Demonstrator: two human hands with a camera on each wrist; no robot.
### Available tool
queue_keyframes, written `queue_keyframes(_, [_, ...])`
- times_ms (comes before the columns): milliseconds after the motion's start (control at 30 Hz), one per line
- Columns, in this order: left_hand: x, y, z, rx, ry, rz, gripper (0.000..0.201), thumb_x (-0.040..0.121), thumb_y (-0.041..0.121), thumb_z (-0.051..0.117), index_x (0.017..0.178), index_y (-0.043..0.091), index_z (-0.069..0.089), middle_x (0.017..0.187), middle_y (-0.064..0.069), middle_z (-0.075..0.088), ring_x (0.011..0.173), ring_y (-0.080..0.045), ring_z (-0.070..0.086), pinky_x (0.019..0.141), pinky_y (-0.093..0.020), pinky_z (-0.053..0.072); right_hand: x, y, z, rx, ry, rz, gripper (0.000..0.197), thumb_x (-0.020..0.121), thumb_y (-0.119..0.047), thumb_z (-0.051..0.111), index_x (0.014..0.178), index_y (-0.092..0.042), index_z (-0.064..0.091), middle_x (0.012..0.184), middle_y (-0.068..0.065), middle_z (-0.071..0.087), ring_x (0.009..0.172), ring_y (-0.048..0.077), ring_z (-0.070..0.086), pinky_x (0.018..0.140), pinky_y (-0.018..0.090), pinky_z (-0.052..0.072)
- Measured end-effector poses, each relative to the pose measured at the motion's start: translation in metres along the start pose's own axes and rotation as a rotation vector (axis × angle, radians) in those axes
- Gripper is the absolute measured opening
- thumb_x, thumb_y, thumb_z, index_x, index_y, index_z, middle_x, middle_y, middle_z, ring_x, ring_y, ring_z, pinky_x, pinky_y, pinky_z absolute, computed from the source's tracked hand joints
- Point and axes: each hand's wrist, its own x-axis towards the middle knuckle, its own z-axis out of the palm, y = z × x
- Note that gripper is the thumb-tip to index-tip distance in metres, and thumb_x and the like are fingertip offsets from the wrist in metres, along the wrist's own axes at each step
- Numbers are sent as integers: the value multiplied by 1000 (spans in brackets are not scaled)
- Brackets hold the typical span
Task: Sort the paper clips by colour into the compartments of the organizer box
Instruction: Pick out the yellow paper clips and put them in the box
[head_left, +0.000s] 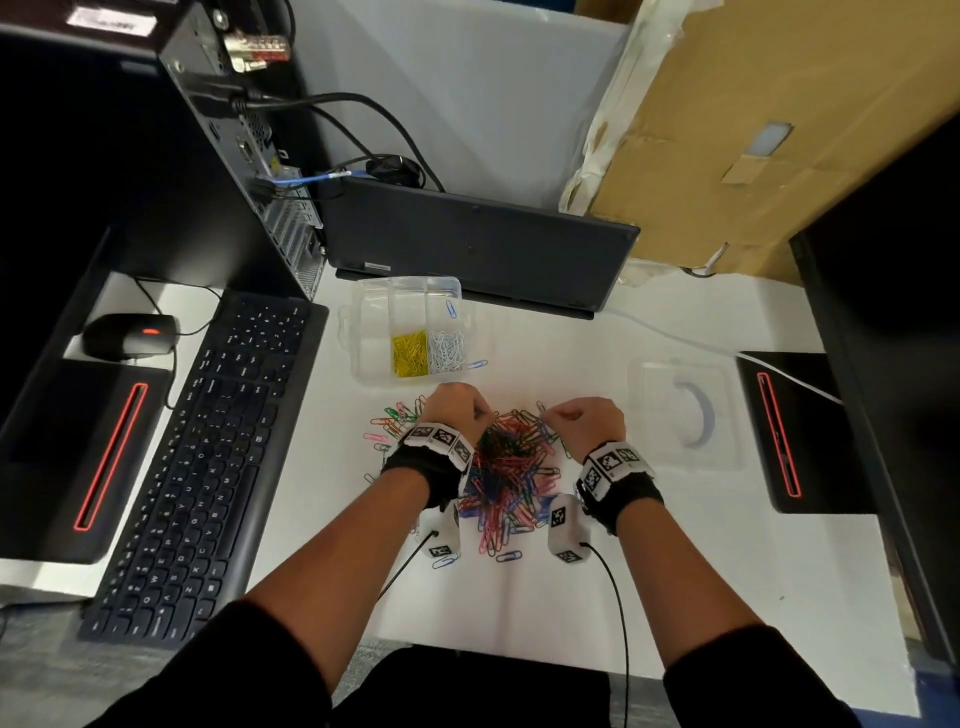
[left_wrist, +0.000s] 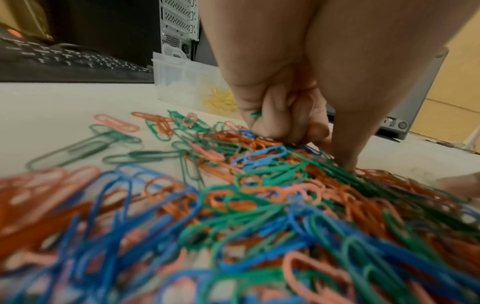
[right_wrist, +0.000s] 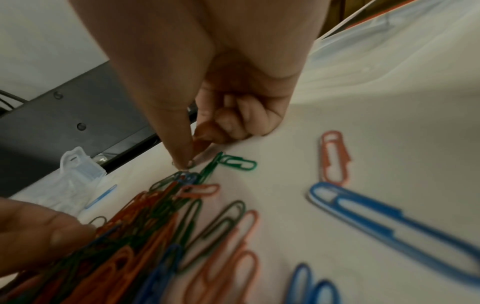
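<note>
A heap of mixed paper clips (head_left: 511, 467) in red, blue, green and pink lies on the white desk. Beyond it stands the clear organizer box (head_left: 363, 312), holding yellow clips (head_left: 409, 353), white clips (head_left: 447, 351) and one blue clip (head_left: 451, 309) in separate compartments. My left hand (head_left: 457, 410) is over the heap's far left edge; its curled fingers hold green clips (left_wrist: 255, 114) in the palm while the thumb (left_wrist: 345, 160) touches the heap. My right hand (right_wrist: 191, 158) pinches a single clip between thumb and forefinger at the heap's far right edge. That clip's colour is unclear.
The box's clear lid (head_left: 685, 410) lies to the right. A keyboard (head_left: 208, 457) and mouse (head_left: 130, 335) sit left, a dark laptop (head_left: 478, 244) behind the box, and a computer tower (head_left: 234, 156) at the back left. Stray clips (head_left: 387, 423) lie left of the heap.
</note>
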Motion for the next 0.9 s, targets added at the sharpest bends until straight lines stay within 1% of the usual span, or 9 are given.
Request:
queue_keyframes(100, [-4,-2,0,-74,36,-2,17,91,23,61,92,7,68,86,-9,70,82,-24,64,68,-25,47,-6,8,-8,205,-58,2,10,85,-24,74,85,-14,76,83,-1,72,79,14,64,78,27,52])
queue_keyframes(200, [-9,-5,-1,-316,22,-134,16,95,24,54,96,9,59,86,-13,61,77,-22,54,68,-30,44,-20,17,-19,937,-190,241,4,89,-6,67,91,-3,70,84,10,71,74,18,63,70,23,55])
queue_keyframes(300, [-13,-10,-2,-737,-31,-332,21,95,28,40,84,12,44,80,-30,46,58,-18,35,51,-32,33,-27,27,-24,1274,-261,342,21,86,-1,64,107,0,63,82,8,64,68,13,57,60,17,52])
queue_keyframes(400, [-22,-11,-7,-946,-100,-507,24,96,26,29,73,19,30,61,-1,24,42,-12,17,44,-17,16,-28,30,-25,1400,-341,420,40,81,-7,64,120,-2,59,78,5,59,62,11,55,57,16,52])
queue_keyframes(467, [-26,-15,-11,-1014,-169,-539,27,95,19,29,68,21,25,58,3,19,41,-10,12,42,-15,12,-29,26,-26,1460,-363,456,25,86,-8,60,110,-3,62,76,6,59,61,13,58,57,18,54])
queue_keyframes(533, [-31,-19,-13,-1036,-221,-512,34,98,17,32,66,22,23,56,4,18,43,-10,11,42,-15,11,-31,20,-29,1447,-338,467,12,93,-16,57,92,-5,63,76,7,60,63,15,60,58,19,55])
queue_keyframes(633, [-38,-27,-8,-1037,-182,-371,37,104,25,41,69,20,29,57,1,24,45,-11,18,42,-19,15,-30,17,-33,1271,-306,412,20,93,-25,62,80,-10,61,72,5,62,65,15,59,61,21,55])
queue_keyframes(767, [-49,-31,-6,-926,-167,-254,18,103,14,41,87,8,48,61,-8,46,45,-13,33,41,-19,25,-21,27,-33,556,-162,124,12,85,-18,75,90,-9,71,74,4,64,65,14,57,62,22,51])
queue_keyframes(900, [-54,-41,-3,-874,-102,-294,22,103,7,36,105,9,58,56,-1,40,46,-13,28,42,-20,23,-16,34,-22,95,-120,-164,12,79,-17,81,90,-20,75,71,3,62,61,11,54,55,11,45])
